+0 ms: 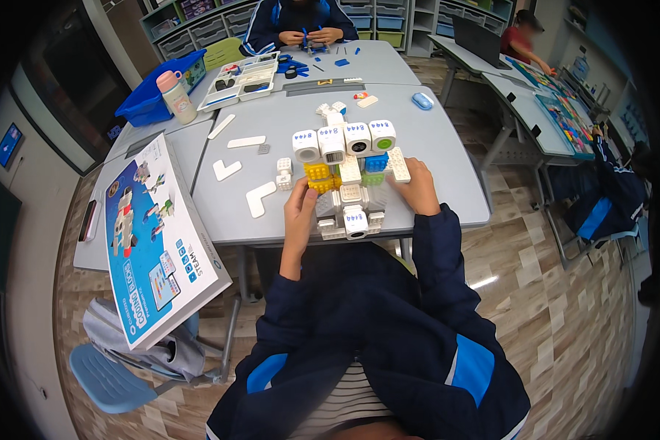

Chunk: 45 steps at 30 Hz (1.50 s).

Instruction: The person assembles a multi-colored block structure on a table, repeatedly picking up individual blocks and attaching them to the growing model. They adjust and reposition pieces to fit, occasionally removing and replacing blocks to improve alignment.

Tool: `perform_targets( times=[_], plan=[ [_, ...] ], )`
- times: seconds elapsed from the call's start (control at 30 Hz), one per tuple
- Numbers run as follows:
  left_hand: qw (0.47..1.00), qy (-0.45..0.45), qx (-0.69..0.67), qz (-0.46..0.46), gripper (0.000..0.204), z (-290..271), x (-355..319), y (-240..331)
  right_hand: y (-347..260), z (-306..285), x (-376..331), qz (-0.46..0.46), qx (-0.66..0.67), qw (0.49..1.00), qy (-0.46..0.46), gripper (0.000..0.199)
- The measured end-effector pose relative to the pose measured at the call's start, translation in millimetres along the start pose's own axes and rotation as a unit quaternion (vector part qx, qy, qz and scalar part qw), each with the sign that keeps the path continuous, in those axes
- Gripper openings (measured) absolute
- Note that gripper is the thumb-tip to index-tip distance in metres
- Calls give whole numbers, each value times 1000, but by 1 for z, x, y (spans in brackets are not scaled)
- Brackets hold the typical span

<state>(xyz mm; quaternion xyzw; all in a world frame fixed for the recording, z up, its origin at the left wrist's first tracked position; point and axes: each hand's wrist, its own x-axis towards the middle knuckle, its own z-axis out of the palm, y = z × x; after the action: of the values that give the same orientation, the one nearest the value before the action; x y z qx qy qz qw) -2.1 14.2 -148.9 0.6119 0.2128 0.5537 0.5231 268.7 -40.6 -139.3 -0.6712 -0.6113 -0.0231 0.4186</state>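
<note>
Head view: left hand (299, 207) and right hand (416, 188) each closed on a side of block model (348, 172) between them; bench (447, 158) beneath.

grey tables (447, 158) fill the middle, over a wood-look plank floor (565, 308) with a glare patch. shelving with bins (389, 18) lines the wall at twelve o'clock. a blue chair (106, 381) sits at seven o'clock.

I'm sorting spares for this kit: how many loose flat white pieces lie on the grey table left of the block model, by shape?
L-shaped flat pieces: 2
Straight flat strips: 2
Total: 4
</note>
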Motion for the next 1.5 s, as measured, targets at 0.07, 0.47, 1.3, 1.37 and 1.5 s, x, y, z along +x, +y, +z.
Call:
perform_targets(
  times=[0.07,0.47,1.3,1.37,1.5],
  plan=[
    [1000,4,0,-5,43,1,-1,0,1,-2,-3,5,5,1000,7,35],
    [1000,21,10,-6,42,3,-2,3,-25,-40,-26,147,382,898,162,29],
    [1000,14,15,-2,44,-2,-1,-6,-80,-52,9,-56,327,943,23,28],
    [998,41,26,32,46,3,0,-1,-78,-53,11,-47,340,939,11,30],
    [997,35,10,68,53,5,8,23,-73,-58,18,-45,358,932,-12,30]
  ],
)
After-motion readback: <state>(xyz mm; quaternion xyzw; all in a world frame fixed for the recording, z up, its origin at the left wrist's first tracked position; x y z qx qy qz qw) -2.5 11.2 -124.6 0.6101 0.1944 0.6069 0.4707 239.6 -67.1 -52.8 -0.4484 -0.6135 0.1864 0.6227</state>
